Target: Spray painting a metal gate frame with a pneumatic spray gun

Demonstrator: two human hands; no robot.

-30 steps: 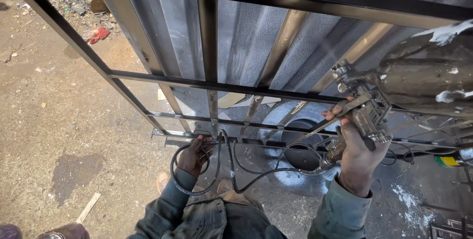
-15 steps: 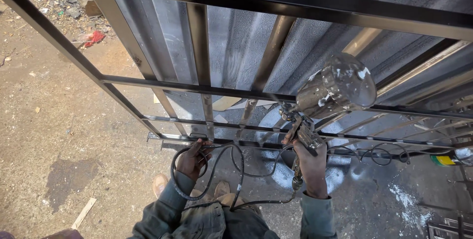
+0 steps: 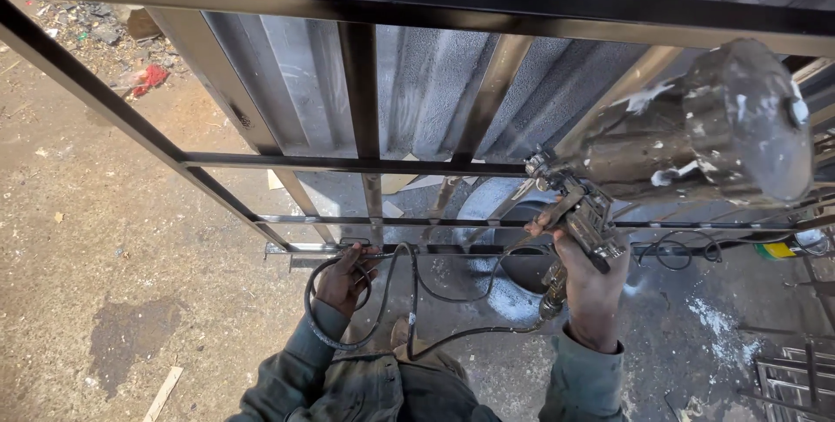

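My right hand grips the handle of a metal spray gun whose large paint-spattered cup tilts up to the right. The nozzle points left at the black metal frame standing before me. My left hand holds loops of the black air hose, which runs across to the bottom of the gun. Both hands are low, near the frame's bottom bar.
Corrugated metal sheeting stands behind the frame. Bare dirt ground with rubble and a red scrap lies to the left. A wood strip lies at bottom left. More metal bars lie at bottom right.
The spray gun has swung from the far right, left, then back to the centre right, with the cup now tilted up. My left hand keeps the hose coiled in place.
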